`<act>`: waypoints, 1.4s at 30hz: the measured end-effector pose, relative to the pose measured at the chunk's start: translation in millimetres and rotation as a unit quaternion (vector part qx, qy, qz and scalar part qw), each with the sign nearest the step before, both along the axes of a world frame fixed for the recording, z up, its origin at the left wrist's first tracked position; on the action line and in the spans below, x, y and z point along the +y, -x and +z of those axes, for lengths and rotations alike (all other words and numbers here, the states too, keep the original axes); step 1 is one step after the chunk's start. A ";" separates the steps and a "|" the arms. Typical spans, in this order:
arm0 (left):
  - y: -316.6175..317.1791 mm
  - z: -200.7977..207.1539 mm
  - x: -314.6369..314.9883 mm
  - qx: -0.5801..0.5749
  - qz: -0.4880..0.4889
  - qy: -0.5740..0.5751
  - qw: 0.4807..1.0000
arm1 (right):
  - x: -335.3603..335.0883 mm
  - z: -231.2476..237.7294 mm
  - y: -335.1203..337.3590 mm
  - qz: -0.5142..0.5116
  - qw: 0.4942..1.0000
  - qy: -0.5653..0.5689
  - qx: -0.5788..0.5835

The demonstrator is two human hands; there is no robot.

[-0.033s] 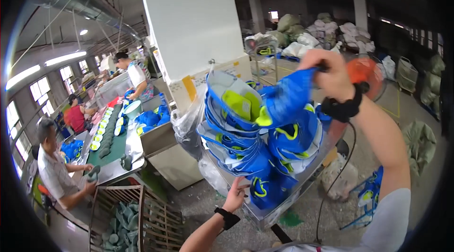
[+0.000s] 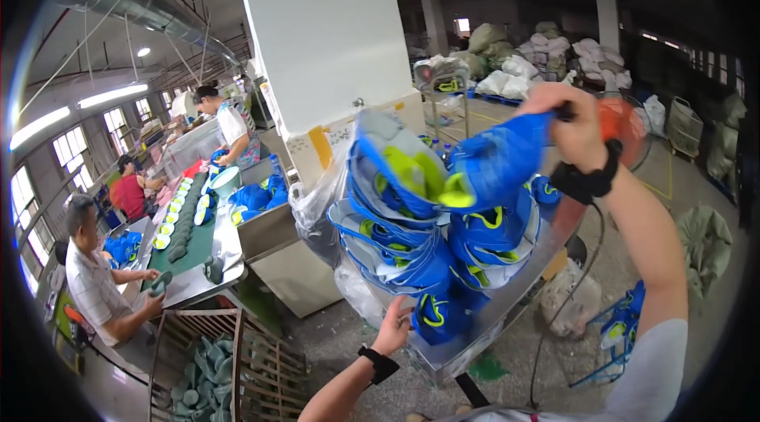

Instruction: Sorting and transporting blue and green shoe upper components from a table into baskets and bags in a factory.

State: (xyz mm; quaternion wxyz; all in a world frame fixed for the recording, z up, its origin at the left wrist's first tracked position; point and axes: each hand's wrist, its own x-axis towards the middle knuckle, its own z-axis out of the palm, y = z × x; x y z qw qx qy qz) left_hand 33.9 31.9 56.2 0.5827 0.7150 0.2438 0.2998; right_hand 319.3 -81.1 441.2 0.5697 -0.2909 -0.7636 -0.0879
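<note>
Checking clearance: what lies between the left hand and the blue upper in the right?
Stacked blue shoe uppers lie between the left hand and the held upper, in the head view.

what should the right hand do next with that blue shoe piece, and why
Probably lift the blue shoe piece a little higher: the right hand grips one end, while its lime-green end overlaps the edge of the tall stack in view, and whether they touch is unclear.
</note>
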 end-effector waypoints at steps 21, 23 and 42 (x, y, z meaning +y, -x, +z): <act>-44.0 -167.4 -9.1 -0.005 -0.156 0.355 0.922 | 73.0 -221.6 -37.3 -0.327 0.922 0.207 0.010; -46.0 -170.6 -11.9 -0.015 -0.163 0.312 0.936 | 89.6 -183.1 -23.0 -0.236 0.956 0.112 0.135; -76.4 11.5 28.5 0.293 -0.092 -0.469 0.828 | -138.9 -579.3 -70.7 -0.170 0.419 0.462 0.763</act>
